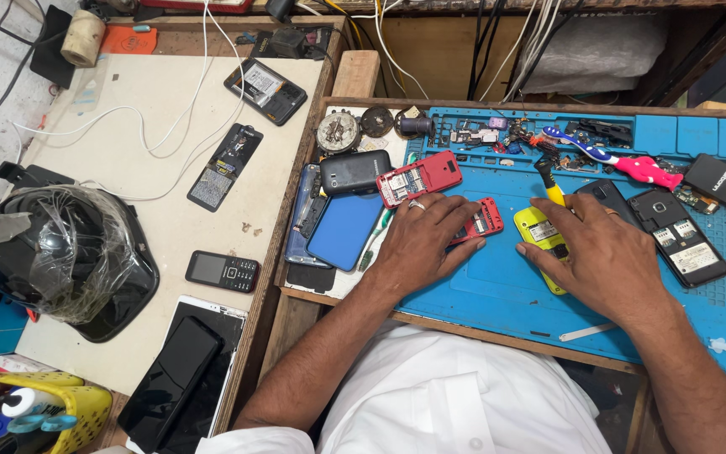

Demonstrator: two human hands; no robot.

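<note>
A black helmet (pixel 65 261) wrapped in clear plastic sits on the left table (pixel 153 101), near a small black keypad phone (pixel 223 271). White cables (pixel 170 126) trail across that surface. A yellow basket (pixel 35 416) holds odds and ends in the corner. On the blue mat (pixel 481 294), a toothbrush (pixel 581 147) lies among loose parts.

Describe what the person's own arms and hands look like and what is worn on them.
Both forearms are bare, with no gloves or watch. The left hand wears a silver ring on one finger. The right hand has a thin band on a finger too. White cloth, a shirt, shows at the left elbow and across the lap.
</note>
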